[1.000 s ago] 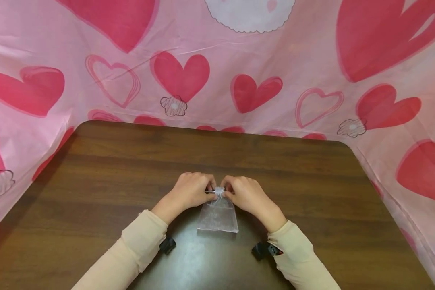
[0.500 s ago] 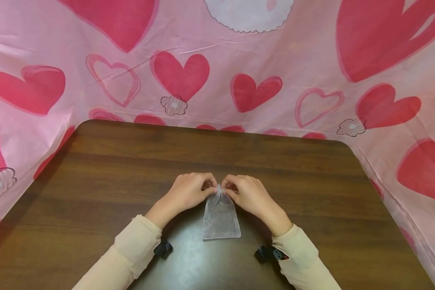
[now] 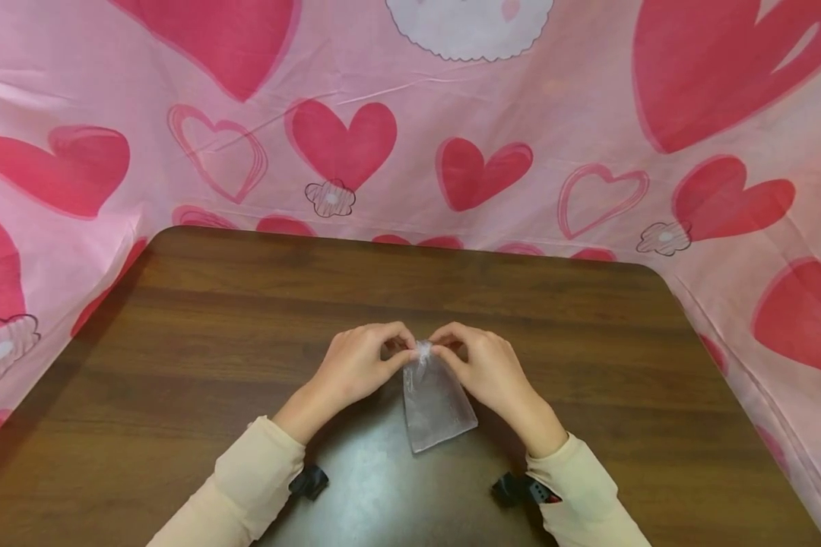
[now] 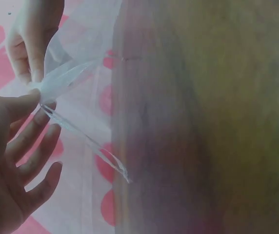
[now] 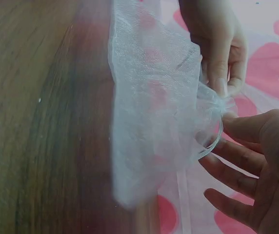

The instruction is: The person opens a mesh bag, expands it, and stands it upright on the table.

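Two hands pinch the gathered neck of a sheer pouch

Left hand (image 3: 359, 365) comes in from the left, its thumb and forefinger pinching the bunched top of the organza pouch (image 3: 439, 403); in the left wrist view the other fingers (image 4: 32, 146) are spread loosely below the pinch, and a thin ribbon (image 4: 88, 144) trails from the neck. The pouch sits between the two hands, its body reaching back toward the person over the dark wooden surface (image 3: 246, 304). Right hand (image 3: 486, 368) pinches the same neck from the right, fingertips nearly meeting the left's. Against half a second ago, the pouch's lower end has swung right, so it now lies slanted, and both hands sit slightly further right.
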A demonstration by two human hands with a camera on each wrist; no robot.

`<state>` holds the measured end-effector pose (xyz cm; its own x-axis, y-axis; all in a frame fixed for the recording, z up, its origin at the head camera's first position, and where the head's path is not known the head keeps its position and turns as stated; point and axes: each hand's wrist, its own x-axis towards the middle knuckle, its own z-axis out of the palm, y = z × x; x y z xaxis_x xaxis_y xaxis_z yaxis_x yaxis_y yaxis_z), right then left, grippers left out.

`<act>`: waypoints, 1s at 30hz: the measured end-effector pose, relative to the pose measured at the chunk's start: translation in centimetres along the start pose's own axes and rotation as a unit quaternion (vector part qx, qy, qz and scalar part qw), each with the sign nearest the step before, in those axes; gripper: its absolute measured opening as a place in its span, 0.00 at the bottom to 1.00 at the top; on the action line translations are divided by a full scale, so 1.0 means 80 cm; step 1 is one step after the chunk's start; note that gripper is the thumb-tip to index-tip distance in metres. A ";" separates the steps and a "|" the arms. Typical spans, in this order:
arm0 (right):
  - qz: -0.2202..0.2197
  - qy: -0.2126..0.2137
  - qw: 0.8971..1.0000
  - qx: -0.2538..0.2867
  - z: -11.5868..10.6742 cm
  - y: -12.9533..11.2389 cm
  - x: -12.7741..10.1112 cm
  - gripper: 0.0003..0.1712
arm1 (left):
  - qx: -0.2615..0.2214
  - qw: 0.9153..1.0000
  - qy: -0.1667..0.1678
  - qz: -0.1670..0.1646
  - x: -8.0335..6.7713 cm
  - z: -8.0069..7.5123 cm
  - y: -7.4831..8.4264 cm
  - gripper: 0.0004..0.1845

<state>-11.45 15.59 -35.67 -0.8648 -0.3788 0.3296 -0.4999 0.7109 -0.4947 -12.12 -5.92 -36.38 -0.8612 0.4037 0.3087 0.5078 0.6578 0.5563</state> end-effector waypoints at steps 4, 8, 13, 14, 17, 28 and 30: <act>-0.004 0.012 1.000 0.009 -0.002 -0.001 -0.003 0.03 | -0.012 1.000 0.020 0.010 -0.004 0.003 0.002 0.05; -0.016 0.026 0.999 0.028 -0.003 -0.002 -0.005 0.04 | -0.014 0.999 0.039 0.017 -0.007 0.004 0.003 0.05; -0.030 0.025 0.998 0.052 -0.001 -0.003 -0.009 0.05 | -0.013 0.998 0.052 0.022 -0.011 0.002 0.007 0.05; -0.032 0.025 0.998 0.053 -0.001 -0.003 -0.009 0.05 | -0.014 0.998 0.053 0.020 -0.012 0.001 0.007 0.05; -0.039 0.026 0.997 0.056 -0.001 -0.005 -0.010 0.05 | -0.020 0.998 0.055 0.010 -0.015 0.000 0.009 0.06; -0.078 0.061 0.994 0.036 -0.006 -0.008 -0.005 0.06 | -0.019 0.997 0.069 -0.012 -0.016 -0.011 0.015 0.05; -0.082 0.062 0.994 0.031 -0.007 -0.008 -0.003 0.06 | -0.016 0.998 0.066 -0.016 -0.015 -0.013 0.015 0.05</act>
<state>-10.87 15.55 -34.99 -0.7612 -0.4081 0.5041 -0.6387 0.6069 -0.4731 -10.50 -6.28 -35.26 -0.8735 0.2942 0.3879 0.4807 0.6478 0.5910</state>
